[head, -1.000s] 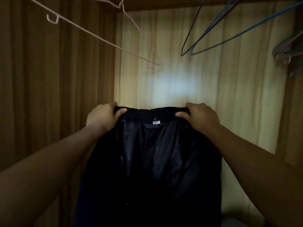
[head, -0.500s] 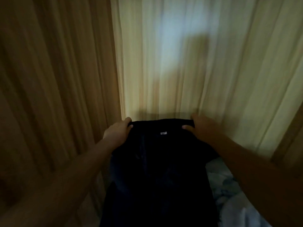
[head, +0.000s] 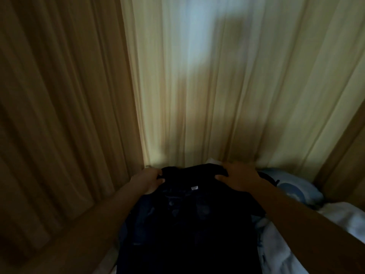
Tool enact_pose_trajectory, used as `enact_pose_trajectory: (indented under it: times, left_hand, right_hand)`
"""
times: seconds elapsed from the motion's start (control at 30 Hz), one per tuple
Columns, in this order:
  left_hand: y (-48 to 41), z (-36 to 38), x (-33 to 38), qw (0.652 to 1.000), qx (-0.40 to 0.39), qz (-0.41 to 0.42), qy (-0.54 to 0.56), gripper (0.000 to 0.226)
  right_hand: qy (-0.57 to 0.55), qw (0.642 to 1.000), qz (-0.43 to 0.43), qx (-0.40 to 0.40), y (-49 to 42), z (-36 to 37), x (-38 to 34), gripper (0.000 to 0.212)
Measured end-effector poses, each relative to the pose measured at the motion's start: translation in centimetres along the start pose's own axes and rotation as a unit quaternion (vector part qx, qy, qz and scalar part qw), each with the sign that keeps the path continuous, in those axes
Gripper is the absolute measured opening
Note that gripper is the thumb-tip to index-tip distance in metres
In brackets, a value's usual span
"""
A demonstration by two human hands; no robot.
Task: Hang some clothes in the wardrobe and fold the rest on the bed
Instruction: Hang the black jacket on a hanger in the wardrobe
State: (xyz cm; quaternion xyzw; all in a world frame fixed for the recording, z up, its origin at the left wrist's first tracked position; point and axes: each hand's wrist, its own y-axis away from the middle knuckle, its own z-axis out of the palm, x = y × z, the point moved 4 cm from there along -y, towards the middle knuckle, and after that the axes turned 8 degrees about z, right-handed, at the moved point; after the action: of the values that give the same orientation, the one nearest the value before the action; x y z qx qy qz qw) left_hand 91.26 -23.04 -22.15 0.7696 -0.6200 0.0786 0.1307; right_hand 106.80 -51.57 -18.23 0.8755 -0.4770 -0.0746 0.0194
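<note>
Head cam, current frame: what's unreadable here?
Dark garment: head view, underexposed; type unclear, lower part cut off by bottom edge.
White label: head view, too small to read.
Left hand and right hand: fingers partly hidden by the garment edge they grip.
Striped backdrop: motion-blurred; curtain or panel, cannot tell.
Blue-white bedding: partly covered by the right forearm.

Dim overall, warm cast. One cool bright patch high on the pale back wall (head: 199,46), with a soft-edged shadow right of it and below it. Left wall (head: 59,95) is much darker. Heavy motion blur smears everything into vertical streaks. Dark garment (head: 193,224) is near-black with crushed detail. Pale blue fabric (head: 296,190) at right is soft. Wide-angle bending shows at the frame edges.
</note>
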Motion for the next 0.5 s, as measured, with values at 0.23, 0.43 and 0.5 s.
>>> enact_pose_trajectory:
  times: [0.23, 0.43, 0.5]
  left_hand:
    - [2.7, -16.0, 4.6, 0.997, 0.076, 0.015, -0.004, 0.047]
    - [9.0, -31.2, 8.1, 0.983, 0.179, 0.023, -0.037, 0.045]
    - [11.2, -35.7, 9.6, 0.976, 0.212, 0.037, -0.043, 0.041]
  right_hand:
    - [-0.061, 0.996, -0.065, 0.027, 2.9, -14.8, -5.6, 0.05]
    - [-0.098, 0.98, -0.127, 0.116, 7.6, -28.9, -9.8, 0.058]
    - [-0.12, 0.97, -0.147, 0.151, 8.9, -32.7, -11.0, 0.055]
